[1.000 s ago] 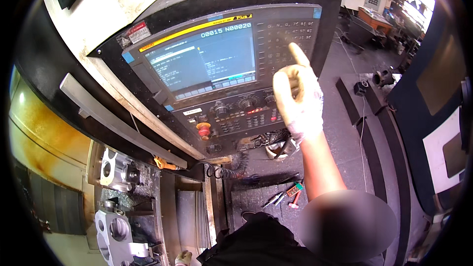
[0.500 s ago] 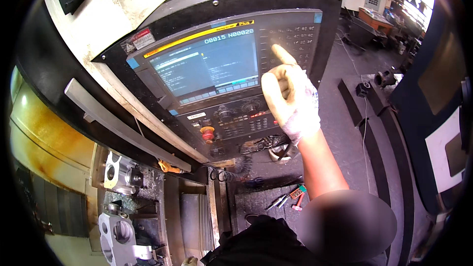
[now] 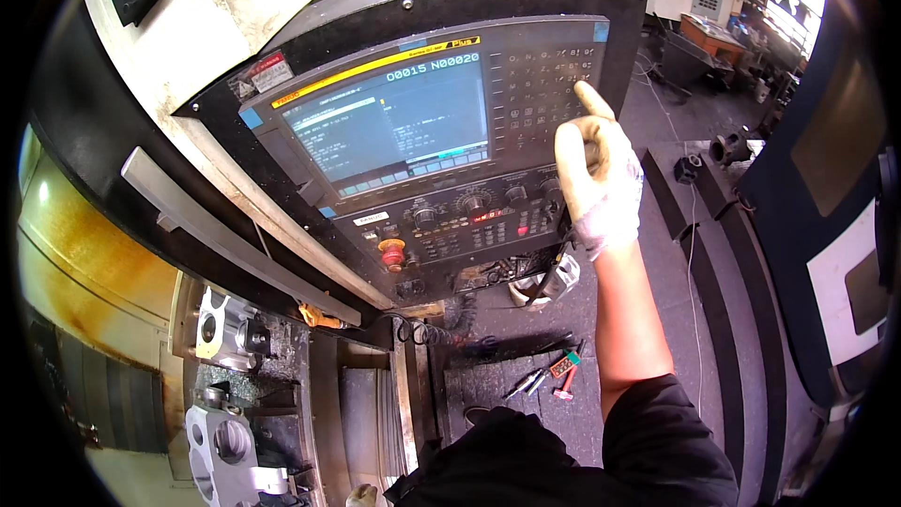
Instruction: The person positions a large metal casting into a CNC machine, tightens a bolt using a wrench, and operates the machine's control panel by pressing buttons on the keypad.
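Note:
My right hand [image 3: 603, 167], in a pale work glove, is raised at the right side of the machine control panel [image 3: 526, 33]. Its index finger stretches toward the upper right keys of the keypad [image 3: 535, 89], while the thumb stands apart and the other fingers curl. Nothing is in it; whether the fingertip touches a key, I cannot tell. Left of the keypad, the lit screen [image 3: 394, 131] shows lines of text. Only a bit of my gloved left hand [image 3: 361, 496] shows at the lower edge, its fingers mostly hidden.
Below the screen are dials and a red emergency stop button [image 3: 392, 255]. Metal castings [image 3: 223, 441] sit inside the machine at lower left. Hand tools [image 3: 563, 371] lie on a dark platform under the panel. A cable [image 3: 693, 272] runs along the floor at right.
My right hand has moved right, from the keys beside the screen to the keypad's right side. More of the keypad and the dials below it shows now.

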A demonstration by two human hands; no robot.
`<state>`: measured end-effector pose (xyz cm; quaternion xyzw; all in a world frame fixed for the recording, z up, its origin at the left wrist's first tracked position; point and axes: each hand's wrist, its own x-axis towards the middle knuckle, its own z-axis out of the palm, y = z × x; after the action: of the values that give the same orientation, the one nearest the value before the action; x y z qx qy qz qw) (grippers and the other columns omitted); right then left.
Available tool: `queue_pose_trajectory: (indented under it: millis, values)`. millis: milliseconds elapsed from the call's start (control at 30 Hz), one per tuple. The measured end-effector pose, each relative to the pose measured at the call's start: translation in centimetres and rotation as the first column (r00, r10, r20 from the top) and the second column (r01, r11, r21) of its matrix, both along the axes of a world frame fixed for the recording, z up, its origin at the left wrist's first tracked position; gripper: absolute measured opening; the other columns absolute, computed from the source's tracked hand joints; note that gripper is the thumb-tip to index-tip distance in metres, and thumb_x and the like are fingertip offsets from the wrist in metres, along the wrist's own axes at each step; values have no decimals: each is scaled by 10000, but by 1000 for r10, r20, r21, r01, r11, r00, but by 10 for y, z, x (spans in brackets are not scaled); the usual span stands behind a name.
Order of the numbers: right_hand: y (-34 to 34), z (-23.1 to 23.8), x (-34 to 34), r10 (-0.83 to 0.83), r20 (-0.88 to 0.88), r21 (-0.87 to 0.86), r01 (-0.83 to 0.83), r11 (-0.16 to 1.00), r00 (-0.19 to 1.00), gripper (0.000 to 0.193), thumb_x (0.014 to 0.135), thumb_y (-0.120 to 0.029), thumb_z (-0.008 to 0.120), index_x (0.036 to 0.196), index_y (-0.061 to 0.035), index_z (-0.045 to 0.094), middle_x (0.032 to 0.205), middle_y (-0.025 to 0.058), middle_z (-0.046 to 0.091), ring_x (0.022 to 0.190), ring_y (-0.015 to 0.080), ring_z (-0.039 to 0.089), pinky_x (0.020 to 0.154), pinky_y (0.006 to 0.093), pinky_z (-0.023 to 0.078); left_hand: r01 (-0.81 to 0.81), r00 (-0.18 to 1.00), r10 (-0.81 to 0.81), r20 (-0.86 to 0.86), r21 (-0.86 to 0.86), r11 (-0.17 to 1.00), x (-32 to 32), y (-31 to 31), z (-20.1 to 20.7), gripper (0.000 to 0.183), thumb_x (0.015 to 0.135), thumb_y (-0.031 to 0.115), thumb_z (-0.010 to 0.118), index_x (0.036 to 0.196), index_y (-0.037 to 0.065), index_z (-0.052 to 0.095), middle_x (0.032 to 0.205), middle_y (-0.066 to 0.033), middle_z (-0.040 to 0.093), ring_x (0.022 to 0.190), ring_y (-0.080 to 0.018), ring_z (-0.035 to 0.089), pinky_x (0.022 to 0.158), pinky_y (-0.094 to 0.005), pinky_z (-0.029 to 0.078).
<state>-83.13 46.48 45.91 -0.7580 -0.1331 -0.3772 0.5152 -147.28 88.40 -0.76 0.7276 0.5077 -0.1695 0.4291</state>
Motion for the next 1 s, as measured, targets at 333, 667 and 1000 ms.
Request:
queue_pose_trajectory:
  millis: [333, 667, 1000]
  values:
    - [2, -25, -2, 72, -64, 171, -60, 983, 995, 202, 946, -197, 716, 912, -1, 680, 1349, 148, 693, 641, 75, 587, 639, 262, 522, 55, 997, -54, -61, 15, 998, -40, -7, 2, 473, 1012, 422, 641, 1371, 115, 617, 1277, -162, 670, 1194, -303, 614, 1000, -386, 480]
    - [1, -56, -7, 124, -85, 191, -106, 976, 989, 178, 947, -155, 711, 952, 21, 692, 1377, 159, 671, 661, 55, 569, 643, 240, 513, -336, 902, 411, 130, -385, 859, -74, -1, -40, 228, 1036, 281, 591, 1180, 119, 662, 994, -84, 675, 888, -208, 624, 758, -362, 520]
    - [15, -47, -2, 6, -33, 8, -6, 1000, 999, 182, 947, -184, 716, 1024, -20, 702, 1426, 144, 642, 657, 97, 621, 656, 278, 546, -124, 992, 122, 25, 90, 988, -33, -28, 23, 505, 908, 376, 734, 1283, 39, 706, 1246, -195, 730, 1185, -305, 687, 1053, -376, 508]
